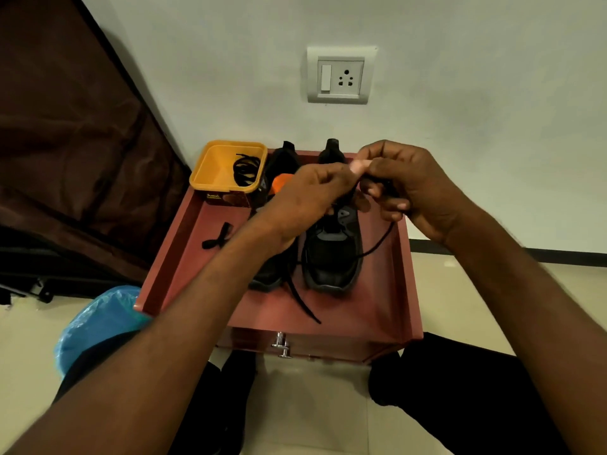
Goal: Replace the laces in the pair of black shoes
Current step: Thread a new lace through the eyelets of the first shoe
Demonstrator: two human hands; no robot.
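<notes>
I have the black lace (377, 246) pinched between both hands above the right shoe (333, 254), my left hand (305, 195) and right hand (404, 188) each closed on it near the fingertips, while its slack runs down past the shoe's side. Both shoes sit toes toward me on the red desk (387, 310), the left shoe (279, 172) mostly hidden under my wrist, with spare laces in the yellow tub (213, 165). I judge the risk is the tip slipping from my pinch, or the loose lace end (303, 305) snagging and tugging the shoe askew.
</notes>
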